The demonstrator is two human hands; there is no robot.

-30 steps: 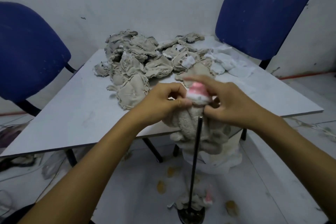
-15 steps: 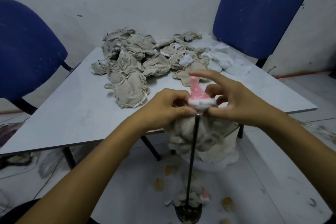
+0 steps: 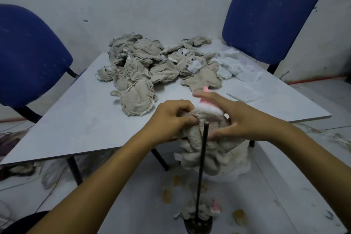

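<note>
A beige plush toy skin (image 3: 210, 150) with a pink and white cone hat (image 3: 207, 104) sits over the top of a thin black metal rod (image 3: 201, 167) that rises from a round base (image 3: 198, 226) on the floor. My left hand (image 3: 171, 118) pinches the beige fabric just left of the rod's tip. My right hand (image 3: 233, 119) grips the fabric on the right side, with its forefinger stretched across the hat. The rod's tip shows between my two hands.
A pile of flat beige toy skins (image 3: 152, 68) and white fabric pieces (image 3: 233, 66) lie on the grey table (image 3: 76, 119). Two blue chairs (image 3: 271, 13) (image 3: 26, 59) stand behind it. A small plush piece (image 3: 209, 211) lies near the rod's base, with scraps on the floor.
Both hands have pulled the plush skin further toward me over the rod. The pink hat has tipped away, and the rod's tip now shows in front of the fabric.
</note>
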